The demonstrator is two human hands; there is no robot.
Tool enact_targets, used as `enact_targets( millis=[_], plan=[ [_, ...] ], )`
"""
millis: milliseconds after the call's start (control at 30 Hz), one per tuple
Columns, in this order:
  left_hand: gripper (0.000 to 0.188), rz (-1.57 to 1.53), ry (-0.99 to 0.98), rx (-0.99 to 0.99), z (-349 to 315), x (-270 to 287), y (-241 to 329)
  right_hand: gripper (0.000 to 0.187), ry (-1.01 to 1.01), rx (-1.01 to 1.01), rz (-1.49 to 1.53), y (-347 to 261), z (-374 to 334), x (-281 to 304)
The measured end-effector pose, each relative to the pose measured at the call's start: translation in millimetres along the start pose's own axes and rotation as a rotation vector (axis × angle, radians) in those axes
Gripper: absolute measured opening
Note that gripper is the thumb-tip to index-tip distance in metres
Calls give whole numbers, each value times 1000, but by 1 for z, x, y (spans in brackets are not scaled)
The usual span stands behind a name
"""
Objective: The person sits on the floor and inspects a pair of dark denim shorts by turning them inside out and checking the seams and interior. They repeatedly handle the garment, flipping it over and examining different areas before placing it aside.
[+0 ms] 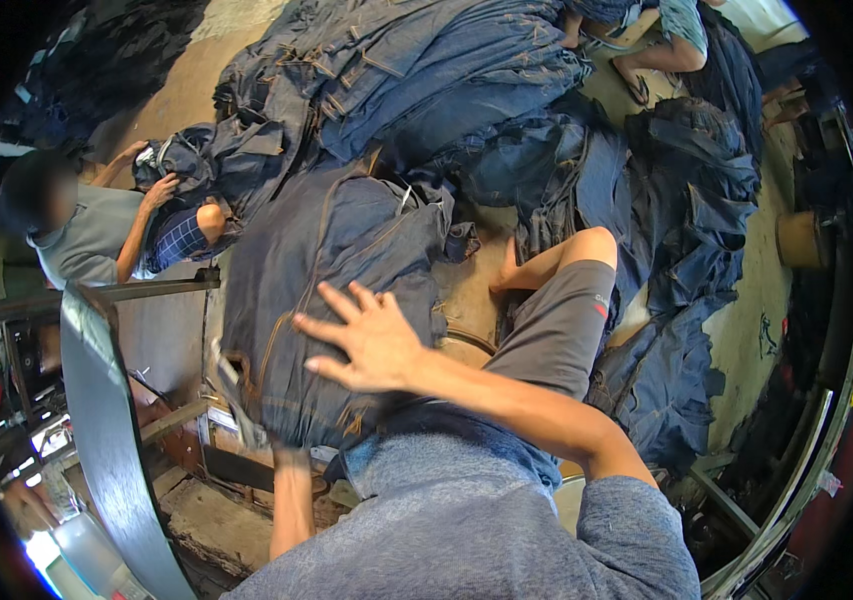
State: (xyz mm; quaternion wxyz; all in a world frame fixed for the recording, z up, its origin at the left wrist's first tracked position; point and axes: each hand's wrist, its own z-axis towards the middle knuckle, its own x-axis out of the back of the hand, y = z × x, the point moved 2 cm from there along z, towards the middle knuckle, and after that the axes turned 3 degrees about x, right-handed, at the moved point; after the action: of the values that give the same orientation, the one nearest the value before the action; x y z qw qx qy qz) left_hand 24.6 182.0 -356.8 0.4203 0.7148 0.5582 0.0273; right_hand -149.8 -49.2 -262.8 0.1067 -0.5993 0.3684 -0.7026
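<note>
Denim workshop floor, jeans piled near and far.
Right hand: fingers spread, flat on one pair of dark jeans at centre. Left hand: hidden under the jeans' near hem, state cannot be told. Jeans heaps far and right on the bare floor. Two other people: one seated left, one far right. Grey curved belt near left.

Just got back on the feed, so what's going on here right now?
A person is working on dark blue jeans laid over a work surface. The right hand lies flat on the denim with fingers spread; the left hand is hidden under the lower edge of the jeans, only its forearm showing. Heaps of jeans lie beyond. Another person at the left handles denim too.
</note>
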Motion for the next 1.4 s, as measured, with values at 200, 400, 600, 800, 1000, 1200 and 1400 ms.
enact_targets(
  millis=[200, 400, 600, 800, 1000, 1200, 1400],
  plan=[
    [52, 167, 386, 206, -83, 67, 41, 75, -15, 115, 50, -46, -12, -19],
    [50, 712, 903, -734, -103, -12, 97, 67, 26, 184, 73, -6, -2, -23],
    [77, 1750, -81, -546, -32, -156, 34, 31, 850, -352, 883, 206, 17, 8],
    [87, 1759, -65, -798, -1, -167, 6, 29, 132, -1055, 123, 419, -12, -85],
    [87, 1892, -75, -784, -4, -160, 7, 33, -592, -506, -390, 460, -7, -174],
    [87, 1851, -83, -774, 2, -162, 7, 11, -213, -516, -43, 462, 0, -158],
    [86, 1797, -81, -787, 5, -164, 9, 50, 964, -1150, 732, 447, 6, -48]
  ],
)
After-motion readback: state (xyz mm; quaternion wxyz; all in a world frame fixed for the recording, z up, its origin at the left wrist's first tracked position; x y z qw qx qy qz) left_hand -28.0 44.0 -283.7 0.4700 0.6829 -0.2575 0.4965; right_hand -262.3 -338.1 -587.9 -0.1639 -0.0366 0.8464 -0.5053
